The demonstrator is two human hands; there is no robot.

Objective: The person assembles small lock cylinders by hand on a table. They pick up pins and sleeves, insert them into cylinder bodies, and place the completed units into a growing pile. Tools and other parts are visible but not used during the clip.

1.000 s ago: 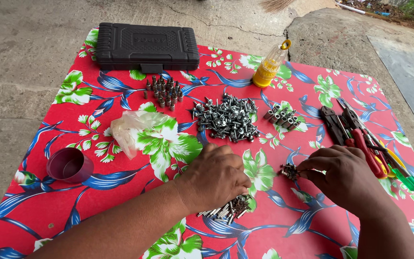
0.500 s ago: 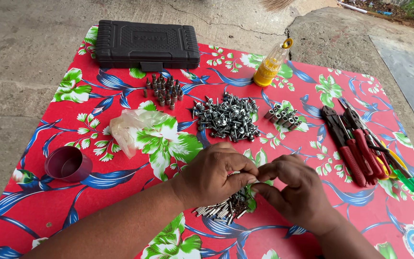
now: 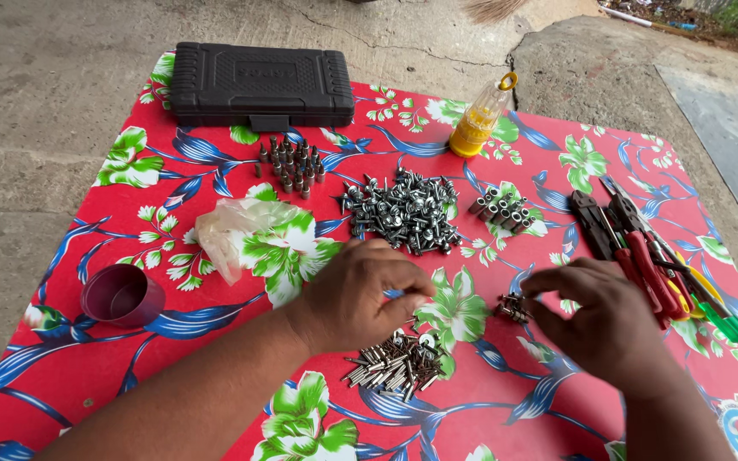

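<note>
My left hand (image 3: 360,294) hovers over a heap of small silver pins (image 3: 395,367) on the red flowered cloth (image 3: 557,410). Its fingers are curled with thumb and fingertips pressed together, and whatever lies between them is hidden. To the right, my right hand (image 3: 600,320) is slightly blurred. Its fingertips pinch a small metal part at a little cluster of metal parts (image 3: 512,307), touching that cluster.
Behind the hands lie a big pile of screws (image 3: 403,213), upright bolts (image 3: 292,166), short metal sleeves (image 3: 501,209), a crumpled plastic bag (image 3: 237,230), a yellow oil bottle (image 3: 480,119) and a black case (image 3: 258,81). A purple cup (image 3: 121,294) stands left. Pliers and screwdrivers (image 3: 642,252) lie right.
My right hand went from the small cluster to meet my left hand over the pin heap. It has now swung back right to the cluster. My left hand barely moved.
</note>
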